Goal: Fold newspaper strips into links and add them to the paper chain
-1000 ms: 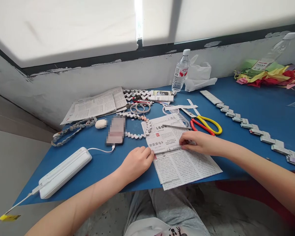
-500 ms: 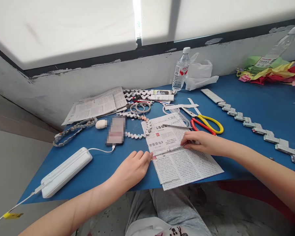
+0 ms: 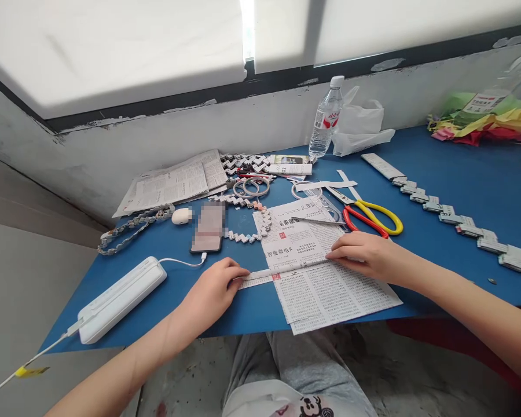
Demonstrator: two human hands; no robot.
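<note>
Your left hand (image 3: pixel 212 286) pinches the left end of a narrow newspaper strip (image 3: pixel 264 273), fingers closed together on it. Your right hand (image 3: pixel 364 255) presses the other end flat with its fingertips. The strip lies across the newspaper sheet (image 3: pixel 325 289) on the blue table (image 3: pixel 460 174). The scissors (image 3: pixel 369 217) lie just behind your right hand

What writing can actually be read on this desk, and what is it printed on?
"智能微电" as far as it reads: bold headline on the newspaper sheet that both hands press on.
Red seal mark beside that headline: too small to read.
Body columns of that sheet and of the folded newspaper: too small.
Red label on the water bottle: blurred.
Label on the far right bottle: blurred.
Phone screen: blurred out.
</note>
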